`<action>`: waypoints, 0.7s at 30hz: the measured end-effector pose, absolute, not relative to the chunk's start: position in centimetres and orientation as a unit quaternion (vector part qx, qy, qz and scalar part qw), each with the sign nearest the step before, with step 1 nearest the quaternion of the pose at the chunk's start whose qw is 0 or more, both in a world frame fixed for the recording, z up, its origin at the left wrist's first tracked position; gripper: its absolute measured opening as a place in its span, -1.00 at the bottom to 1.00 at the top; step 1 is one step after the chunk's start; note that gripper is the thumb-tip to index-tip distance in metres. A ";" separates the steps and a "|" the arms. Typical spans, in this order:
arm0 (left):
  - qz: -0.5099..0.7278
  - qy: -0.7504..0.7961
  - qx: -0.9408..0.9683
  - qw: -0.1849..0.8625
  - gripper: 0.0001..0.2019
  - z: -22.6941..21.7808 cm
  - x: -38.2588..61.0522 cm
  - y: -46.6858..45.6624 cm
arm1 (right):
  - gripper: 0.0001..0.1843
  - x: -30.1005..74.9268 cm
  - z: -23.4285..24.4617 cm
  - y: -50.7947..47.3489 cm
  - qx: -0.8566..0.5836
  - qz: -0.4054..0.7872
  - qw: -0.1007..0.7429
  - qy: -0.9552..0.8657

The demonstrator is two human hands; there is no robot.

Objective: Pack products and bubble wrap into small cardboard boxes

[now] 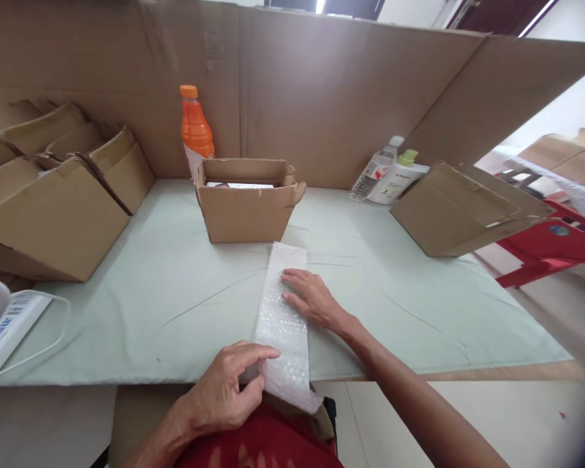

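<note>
A long strip of clear bubble wrap lies on the pale green table cover, its near end hanging over the front edge toward my lap. My right hand rests on its upper part with fingers stretched out. At its lower left side is my left hand, the index finger extended across the wrap and the thumb held apart below. Whether the left thumb touches the wrap I cannot tell. Just beyond the far end of the strip stands an open cardboard box with something white inside.
Several cardboard boxes stand at the left, and another box tilts at the right. An orange bottle, a clear bottle and a white bottle stand by the cardboard wall. A white power strip lies left.
</note>
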State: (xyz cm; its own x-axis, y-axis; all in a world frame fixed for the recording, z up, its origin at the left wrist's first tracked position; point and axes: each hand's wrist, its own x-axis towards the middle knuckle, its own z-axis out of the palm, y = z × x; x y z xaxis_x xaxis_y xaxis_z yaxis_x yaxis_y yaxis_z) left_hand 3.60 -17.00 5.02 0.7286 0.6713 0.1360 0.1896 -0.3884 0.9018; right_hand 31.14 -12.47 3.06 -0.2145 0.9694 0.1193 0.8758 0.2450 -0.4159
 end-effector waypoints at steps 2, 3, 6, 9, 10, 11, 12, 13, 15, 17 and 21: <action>0.210 0.279 0.790 0.503 -0.52 6.0 2.9 -17.7 | -0.60 28.8 2.7 -12.2 -0.571 0.110 0.148 -0.800; 0.190 0.283 0.786 0.516 -0.52 6.4 2.6 -17.8 | -0.60 27.8 2.7 -12.2 -0.557 0.108 0.138 -0.812; 0.156 0.330 0.751 0.550 -0.54 6.7 2.0 -17.4 | -0.62 26.7 3.2 -12.5 -0.533 0.124 0.148 -0.824; 0.176 0.410 0.702 0.555 -0.58 6.2 1.9 -16.3 | -0.66 28.0 4.0 -13.5 -0.541 0.192 0.241 -0.783; 0.187 0.426 0.693 0.550 -0.58 6.1 2.0 -15.9 | -0.66 28.6 4.4 -14.0 -0.544 0.237 0.269 -0.758; 0.198 0.436 0.690 0.542 -0.57 6.1 2.2 -15.5 | -0.65 29.2 4.8 -14.7 -0.545 0.292 0.286 -0.732; 0.208 0.438 0.693 0.534 -0.57 6.1 2.5 -15.0 | -0.64 29.8 5.1 -15.4 -0.545 0.346 0.296 -0.704; 0.216 0.434 0.701 0.523 -0.57 6.2 2.8 -14.4 | -0.63 30.2 5.4 -16.1 -0.548 0.390 0.301 -0.676; 0.226 0.425 0.728 0.488 -0.56 6.4 3.7 -13.2 | -0.62 30.6 5.8 -17.6 -0.567 0.419 0.320 -0.633; 0.226 0.431 0.758 0.434 -0.53 6.1 4.6 -11.8 | -0.65 30.5 5.9 -18.8 -0.600 0.361 0.357 -0.619; 0.207 0.452 0.807 0.319 -0.49 4.0 6.0 -9.6 | -0.76 29.2 5.5 -20.6 -0.597 0.155 0.381 -0.689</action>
